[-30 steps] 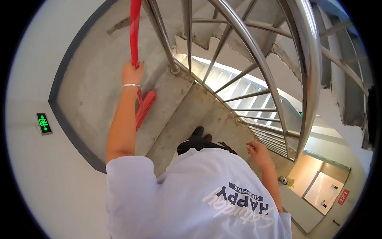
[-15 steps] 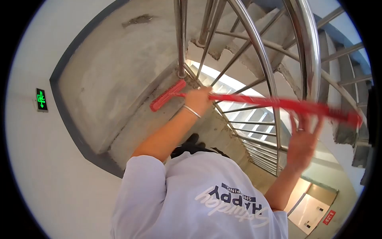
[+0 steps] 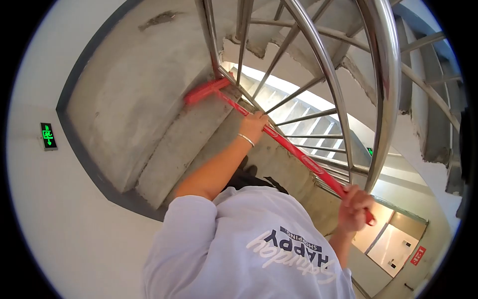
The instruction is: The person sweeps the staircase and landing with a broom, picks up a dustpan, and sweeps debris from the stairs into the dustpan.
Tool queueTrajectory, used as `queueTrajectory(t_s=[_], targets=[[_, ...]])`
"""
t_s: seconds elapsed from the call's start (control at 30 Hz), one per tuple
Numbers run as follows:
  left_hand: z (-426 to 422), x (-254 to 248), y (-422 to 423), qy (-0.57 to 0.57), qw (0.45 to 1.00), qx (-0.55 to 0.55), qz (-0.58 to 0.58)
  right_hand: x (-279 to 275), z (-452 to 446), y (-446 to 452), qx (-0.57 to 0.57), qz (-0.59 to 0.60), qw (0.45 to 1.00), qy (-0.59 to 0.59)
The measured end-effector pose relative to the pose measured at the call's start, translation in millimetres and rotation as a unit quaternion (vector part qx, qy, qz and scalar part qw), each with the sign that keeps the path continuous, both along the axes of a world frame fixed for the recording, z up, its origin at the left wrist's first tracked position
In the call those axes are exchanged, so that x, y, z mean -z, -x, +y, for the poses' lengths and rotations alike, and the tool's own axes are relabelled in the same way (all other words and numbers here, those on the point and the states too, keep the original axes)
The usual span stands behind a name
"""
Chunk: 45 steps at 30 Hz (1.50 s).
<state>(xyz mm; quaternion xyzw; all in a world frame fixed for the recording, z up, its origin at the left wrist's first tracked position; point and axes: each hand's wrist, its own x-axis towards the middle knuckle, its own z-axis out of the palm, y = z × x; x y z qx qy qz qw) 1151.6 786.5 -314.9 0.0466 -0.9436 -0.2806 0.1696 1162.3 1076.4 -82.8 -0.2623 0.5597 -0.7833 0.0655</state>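
A red broom [image 3: 308, 160] slants across the view from upper left to lower right. My left hand [image 3: 254, 127], with a silver bangle on its wrist, is closed around the shaft not far above the broom head. Near the shaft's far end, my right hand [image 3: 354, 207] wraps its fingers round it. The broom head [image 3: 206, 90], slightly blurred, is at the edge of a concrete step [image 3: 179, 134], by the foot of a railing post. Whether its bristles touch the concrete I cannot tell.
Steel railings [image 3: 386, 89] curve close along the right side, with lower stairs [image 3: 294, 102] showing through the bars. A white wall [image 3: 99, 239] with a green exit sign [image 3: 49, 136] stands at left. Below right are pale doors [image 3: 391, 249] and a red sign [image 3: 418, 255].
My right hand has come down and its spread fingers have closed round the shaft's end. The shaft now tilts more steeply, and the broom head has shifted up the view.
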Motion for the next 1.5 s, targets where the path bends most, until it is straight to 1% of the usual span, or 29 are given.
queueTrajectory(t_s=[0.03,0.07,0.1,0.13,0.17,0.2,0.27,0.37,0.4,0.43,0.47,0.57,0.63,0.67,0.7,0.77,0.8,0.87,0.9,0.97,1.0,1.07,1.1,1.17,1.2,1.27,1.37,1.43,1.5], targets=[[3.1,10.3,-1.0,0.005,0.999,-0.021,-0.031,16.2,3.7,-6.4,0.035,-0.026,0.999,-0.018],[8.4,20.1,-3.4,0.01,0.997,-0.041,-0.061,22.5,9.6,-8.6,0.04,-0.032,0.999,-0.018],[13.2,27.1,-10.4,0.011,0.997,-0.036,-0.065,25.7,13.0,-12.0,0.078,-0.073,0.994,0.013],[23.8,33.4,-20.9,0.036,0.993,-0.017,-0.115,27.6,20.0,-15.1,0.119,-0.116,0.985,0.046],[32.7,37.5,-29.4,0.064,0.985,0.002,-0.161,28.6,26.0,-16.4,0.154,-0.151,0.976,0.032],[39.7,40.6,-41.9,0.07,0.985,0.01,-0.159,32.0,36.1,-18.5,0.162,-0.15,0.975,0.039],[49.7,44.9,-64.1,0.059,0.985,0.01,-0.163,41.9,58.5,-23.8,0.096,-0.153,0.982,0.048],[60.9,-3.7,-74.0,0.043,0.983,0.023,-0.179,25.0,84.0,-36.8,0.09,-0.144,0.983,0.066],[62.4,-7.9,-72.8,0.048,0.982,0.023,-0.181,21.4,90.5,-37.4,0.083,-0.129,0.985,0.078],[66.3,-10.0,-66.5,0.044,0.988,0.017,-0.146,17.7,93.6,-35.8,0.071,-0.124,0.986,0.08],[69.9,-9.5,-60.1,0.038,0.993,0.011,-0.111,18.1,93.7,-35.0,0.07,-0.125,0.986,0.083],[69.3,8.3,-29.5,0.042,0.995,0.005,-0.086,29.0,85.6,-35.2,0.085,-0.099,0.988,0.084],[60.0,32.7,-20.8,0.046,0.994,-0.009,-0.096,50.0,74.2,-33.7,0.103,-0.086,0.991,0.017],[60.8,44.0,-26.9,0.051,0.993,-0.023,-0.104,56.8,73.9,-34.5,0.101,-0.091,0.991,0.01],[63.7,52.8,-40.2,0.047,0.993,-0.025,-0.106,64.1,73.3,-33.3,0.108,-0.128,0.986,0.022],[67.2,60.1,-66.7,0.083,0.983,-0.032,-0.159,74.2,77.4,-34.0,0.11,-0.167,0.979,0.041],[69.5,53.8,-73.7,0.086,0.984,-0.033,-0.152,72.3,82.6,-34.2,0.11,-0.16,0.98,0.044],[75.8,31.5,-93.4,0.049,0.974,-0.034,-0.219,60.9,95.6,-42.5,0.126,-0.191,0.972,0.063],[77.9,19.9,-94.3,0.051,0.974,-0.035,-0.219,53.5,104.0,-43.0,0.125,-0.191,0.971,0.065],[87.1,2.3,-86.8,0.041,0.983,-0.022,-0.18,39.8,116.6,-39.1,0.06,-0.134,0.984,0.099],[89.9,2.7,-78.4,0.041,0.983,-0.024,-0.175,35.1,114.9,-38.6,0.058,-0.129,0.985,0.1],[88.6,12.2,-52.9,0.013,0.993,-0.029,-0.113,28.1,112.9,-38.7,0.031,-0.083,0.992,0.089],[82.5,22.9,-41.5,0.008,0.993,-0.028,-0.111,30.6,105.8,-41.0,0.032,-0.081,0.993,0.084],[72.3,45.0,-22.8,0.045,0.994,-0.034,-0.098,45.5,81.6,-50.5,0.086,-0.044,0.995,-0.013],[72.3,47.0,-23.0,0.039,0.994,-0.033,-0.1,49.4,76.3,-59.0,0.088,-0.045,0.995,-0.018],[69.7,50.2,-26.0,0.044,0.985,0.032,-0.163,54.1,69.0,-75.0,0.12,-0.092,0.988,-0.027],[75.2,44.0,-59.1,0.034,0.983,0.072,-0.168,37.6,75.2,-110.0,0.132,-0.108,0.985,-0.019],[70.0,28.0,-90.3,0.039,0.982,0.08,-0.17,27.4,76.2,-128.6,0.136,-0.103,0.985,-0.005],[63.7,11.6,-119.5,0.048,0.98,0.097,-0.166,18.5,78.0,-143.4,0.14,-0.156,0.977,0.047]])
